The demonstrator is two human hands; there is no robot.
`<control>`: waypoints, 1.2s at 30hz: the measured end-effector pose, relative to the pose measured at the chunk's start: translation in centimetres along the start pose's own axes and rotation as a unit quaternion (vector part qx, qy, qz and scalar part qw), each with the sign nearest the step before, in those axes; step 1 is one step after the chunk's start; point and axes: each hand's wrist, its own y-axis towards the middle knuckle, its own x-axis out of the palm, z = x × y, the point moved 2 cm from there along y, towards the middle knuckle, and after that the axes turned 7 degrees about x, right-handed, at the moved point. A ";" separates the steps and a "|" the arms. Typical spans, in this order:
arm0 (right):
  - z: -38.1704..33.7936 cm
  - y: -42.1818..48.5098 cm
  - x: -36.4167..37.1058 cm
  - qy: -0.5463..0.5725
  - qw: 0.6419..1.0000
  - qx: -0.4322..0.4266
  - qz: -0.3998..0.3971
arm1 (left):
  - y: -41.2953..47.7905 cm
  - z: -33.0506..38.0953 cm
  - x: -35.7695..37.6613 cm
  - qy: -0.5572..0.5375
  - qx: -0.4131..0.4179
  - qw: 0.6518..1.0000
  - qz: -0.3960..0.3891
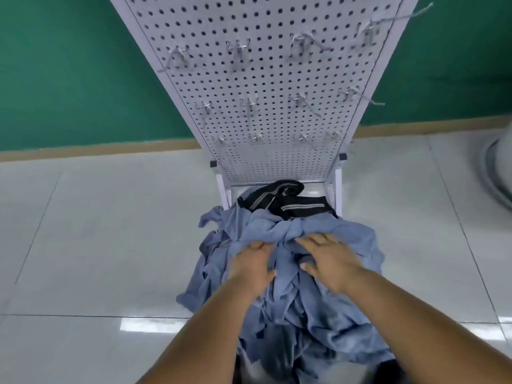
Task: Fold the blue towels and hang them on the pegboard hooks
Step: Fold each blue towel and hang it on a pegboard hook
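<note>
A crumpled heap of blue towels lies on the floor in front of a white pegboard that carries several bare metal hooks. My left hand rests on the left part of the heap, its fingertips curled into the cloth. To its right, my right hand lies on top of the pile with fingers spread and fairly straight, pressing on a bunched ridge of towel.
A black bag with grey zips lies at the pegboard's foot, behind the towels. The pegboard stands on a white frame on a glossy tiled floor, against a green wall. A blurred white round object sits far right.
</note>
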 end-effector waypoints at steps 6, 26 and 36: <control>-1.3 0.9 -1.6 -0.049 0.997 -0.003 -0.055 | 2.2 -0.8 2.1 0.113 -0.045 0.992 -0.043; -8.1 -11.8 -10.4 0.242 0.931 -0.099 0.255 | -10.8 8.9 -17.4 -0.322 0.135 0.919 0.182; -9.7 -21.3 -19.6 0.349 0.837 -0.209 0.367 | -17.5 13.1 -22.9 -0.359 0.237 0.859 0.278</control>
